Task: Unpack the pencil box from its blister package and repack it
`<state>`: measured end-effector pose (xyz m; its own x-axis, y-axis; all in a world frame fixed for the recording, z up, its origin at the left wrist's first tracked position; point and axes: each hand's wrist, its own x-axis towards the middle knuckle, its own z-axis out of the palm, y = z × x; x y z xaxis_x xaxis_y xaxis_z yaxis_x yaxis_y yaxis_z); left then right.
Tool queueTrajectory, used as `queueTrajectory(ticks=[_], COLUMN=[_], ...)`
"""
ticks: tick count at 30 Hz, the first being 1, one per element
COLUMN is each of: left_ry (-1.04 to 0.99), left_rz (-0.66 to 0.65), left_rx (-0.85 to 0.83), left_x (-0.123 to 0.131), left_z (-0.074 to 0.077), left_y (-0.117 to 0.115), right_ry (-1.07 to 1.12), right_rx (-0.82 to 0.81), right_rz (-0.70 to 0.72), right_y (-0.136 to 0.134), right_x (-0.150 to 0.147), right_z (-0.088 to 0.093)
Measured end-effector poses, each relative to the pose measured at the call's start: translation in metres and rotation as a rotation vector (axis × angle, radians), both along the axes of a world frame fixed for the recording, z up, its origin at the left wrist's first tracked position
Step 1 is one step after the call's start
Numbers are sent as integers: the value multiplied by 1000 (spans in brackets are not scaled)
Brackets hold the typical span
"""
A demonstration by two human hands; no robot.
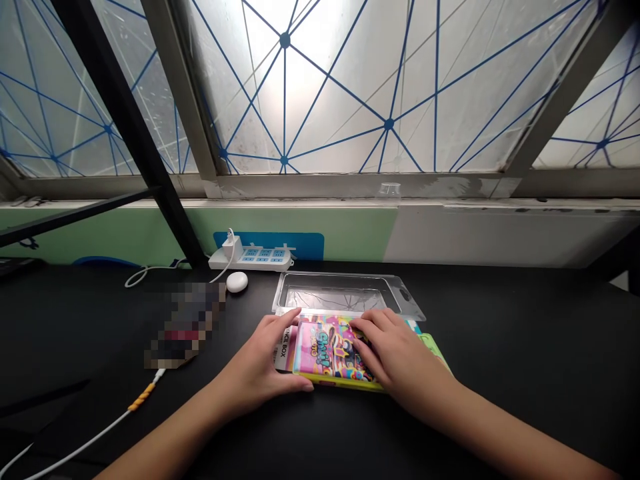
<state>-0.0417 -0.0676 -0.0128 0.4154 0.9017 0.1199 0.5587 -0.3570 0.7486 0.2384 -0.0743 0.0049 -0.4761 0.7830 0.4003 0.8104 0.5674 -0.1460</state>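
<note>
Head view: fingers of the left hand point(263, 357) frame the left end of a colourful case point(323, 353); those of the right hand point(403, 350) bend over its top, partly hiding it. Whether either grips, I cannot tell. It lies on the desk point(525, 353), near a clear tray point(333, 300); leftward, an object point(187, 327) is pixelated.

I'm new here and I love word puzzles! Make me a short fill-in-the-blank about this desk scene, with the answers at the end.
1. The left hand curves around one end of the pack, while the fingers over its picture belong to the ____ hand.
2. Of the pack and the clear tray, the one farther from the person is the ____.
3. The wrap on the white cable is coloured ____.
4. The dots on the window are coloured ____.

Missing words: right; tray; orange; blue.
</note>
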Motion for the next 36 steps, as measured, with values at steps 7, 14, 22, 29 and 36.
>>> queueTrajectory(ticks=[7, 14, 22, 29, 36], left_ry=[-18, -23, -81, 25, 44], left_rz=[-4, -40, -209, -83, -60], left_rx=[-34, -26, -21, -120, -120], left_x=[-3, 1, -7, -7, -8], left_z=[0, 10, 13, 12, 14], left_y=[1, -1, 3, 2, 2], right_ry=[26, 35, -41, 114, 181], right_rx=[56, 209, 471, 127, -175], right_rz=[-42, -44, 117, 356, 181], right_y=[12, 8, -11, -55, -54], right_x=[-6, -11, 2, 23, 105], right_z=[-9, -4, 15, 37, -13])
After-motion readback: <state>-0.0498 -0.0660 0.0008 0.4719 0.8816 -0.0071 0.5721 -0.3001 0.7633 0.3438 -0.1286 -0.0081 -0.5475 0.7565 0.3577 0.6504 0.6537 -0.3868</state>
